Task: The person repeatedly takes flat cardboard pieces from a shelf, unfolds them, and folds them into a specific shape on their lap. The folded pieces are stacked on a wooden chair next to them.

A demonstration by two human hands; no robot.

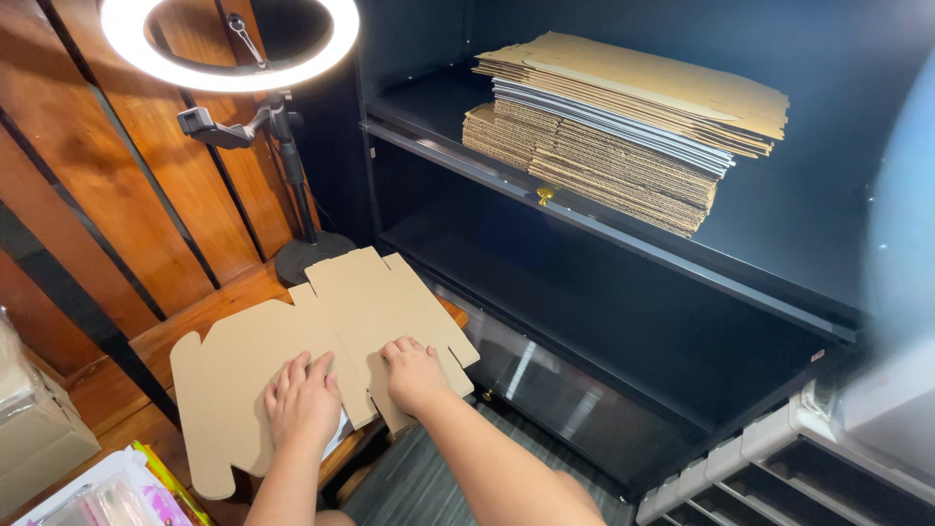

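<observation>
A flat die-cut cardboard box blank lies on a small wooden table at the lower left. My left hand presses palm down on the blank's near part, fingers spread. Beside it, my right hand rests flat on the blank's right side, near its notched flaps. Neither hand grips anything; both lie on the cardboard.
A stack of flat cardboard blanks sits on the upper shelf of a dark cabinet. A lit ring light on a stand rises behind the table. Wooden wall panels at left, a plastic drawer unit at lower right, packets at bottom left.
</observation>
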